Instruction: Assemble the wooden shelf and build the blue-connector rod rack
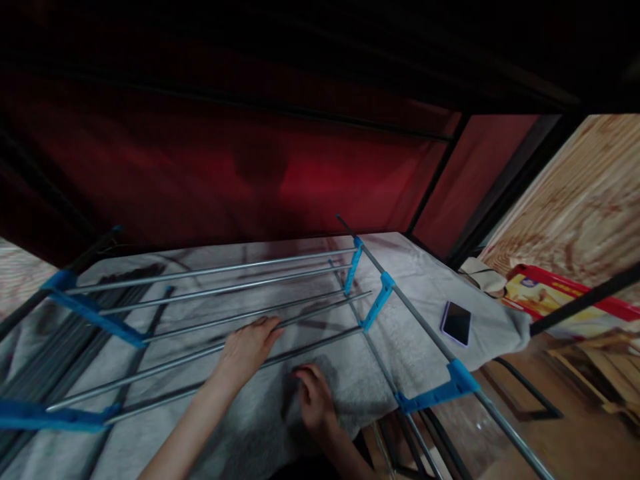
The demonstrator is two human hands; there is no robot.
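Note:
A rack frame of silver metal tubes and blue plastic connectors lies across the grey cloth. My left hand is closed round one metal tube, near its middle. This tube's left end meets a blue connector; its right end sticks out free between two other blue connectors, one nearer and one farther. My right hand rests low by the cloth in front of the frame, fingers curled in, with nothing visible in them. It is apart from the tubes. Another blue connector sits on the long right-hand pole.
Dark tubes lie bundled on the grey cloth at the left. A phone lies at the right. Beyond the cloth's right edge are a red and yellow box and wooden pieces. A red panel stands behind.

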